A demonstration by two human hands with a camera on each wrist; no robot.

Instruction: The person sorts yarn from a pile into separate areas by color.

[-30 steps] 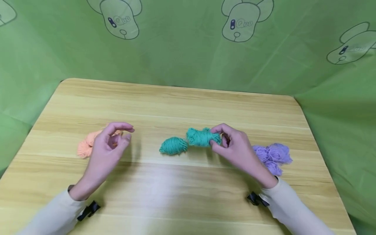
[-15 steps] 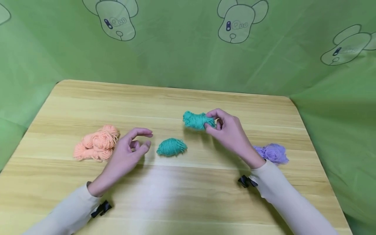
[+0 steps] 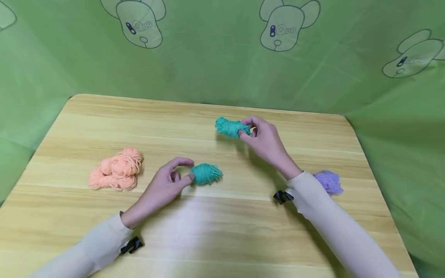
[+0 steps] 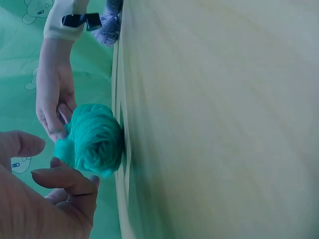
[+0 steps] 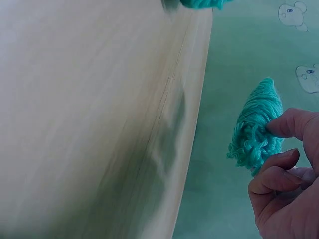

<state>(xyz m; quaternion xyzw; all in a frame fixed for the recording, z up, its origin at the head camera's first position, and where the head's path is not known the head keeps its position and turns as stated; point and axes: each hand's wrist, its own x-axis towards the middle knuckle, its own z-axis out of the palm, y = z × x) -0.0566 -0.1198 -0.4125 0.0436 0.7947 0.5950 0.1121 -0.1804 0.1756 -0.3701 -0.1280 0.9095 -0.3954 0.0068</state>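
My right hand (image 3: 265,141) pinches one end of a teal skein of yarn (image 3: 227,127) and holds it above the far middle of the table. In the right wrist view this skein (image 5: 259,122) sits between thumb and fingers. A second teal yarn ball (image 3: 206,173) lies on the table. My left hand (image 3: 167,181) reaches to its left end, thumb and forefinger spread on either side. The left wrist view has a gap between these fingers and the teal yarn ball (image 4: 97,142), so no grip shows.
Several peach yarn balls (image 3: 118,168) are heaped on the left of the wooden table (image 3: 194,239). Purple yarn (image 3: 328,182) lies at the right, partly hidden by my right sleeve. A green curtain (image 3: 215,58) hangs behind the table's far edge.
My right hand has lifted the held teal skein and carried it toward the far edge. The left hand has moved right, from the peach yarn to the other teal ball.
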